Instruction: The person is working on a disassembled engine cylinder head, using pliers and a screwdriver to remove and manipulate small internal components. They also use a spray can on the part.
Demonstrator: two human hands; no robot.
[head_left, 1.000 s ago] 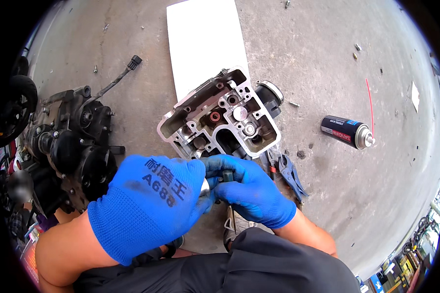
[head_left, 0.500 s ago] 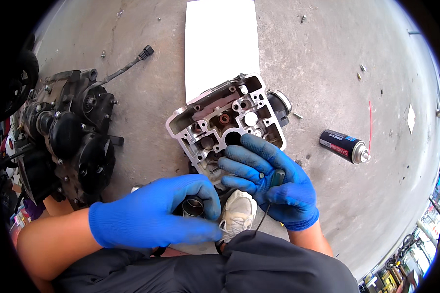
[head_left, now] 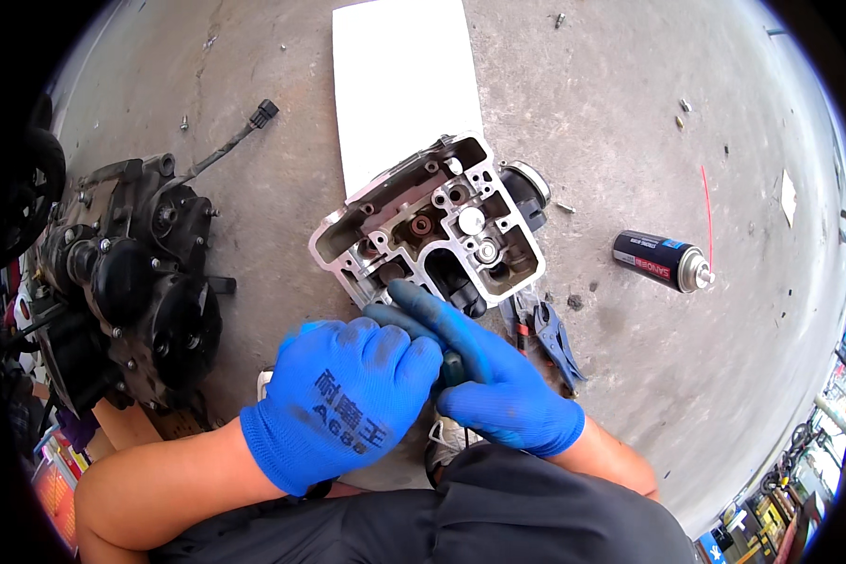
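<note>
My left hand (head_left: 352, 395), in a blue work glove, is closed with its back toward me, its fingertips hidden against my right hand. What it holds, if anything, cannot be seen. My gloved right hand (head_left: 503, 385) has its thumb over a small screwdriver (head_left: 453, 367) with a dark green handle; its other fingers stretch forward beside the left fist. Just beyond both hands lies an engine cylinder head (head_left: 442, 256), its open cavities facing up. A round, shiny valve bucket (head_left: 471, 221) sits in one bore; a valve spring top (head_left: 486, 251) shows in the bore nearest it.
A black engine block (head_left: 127, 273) stands at the left. Locking pliers (head_left: 556, 343) lie right of the cylinder head, a white sheet (head_left: 406, 85) behind it. A spray can (head_left: 663, 261) and a thin red straw (head_left: 707, 216) are at the right.
My left hand has turned over and moved right against my right hand, hiding the round metal cup. The right palm, which showed a small disc, has turned inward and shifted left. The pliers have come into view.
</note>
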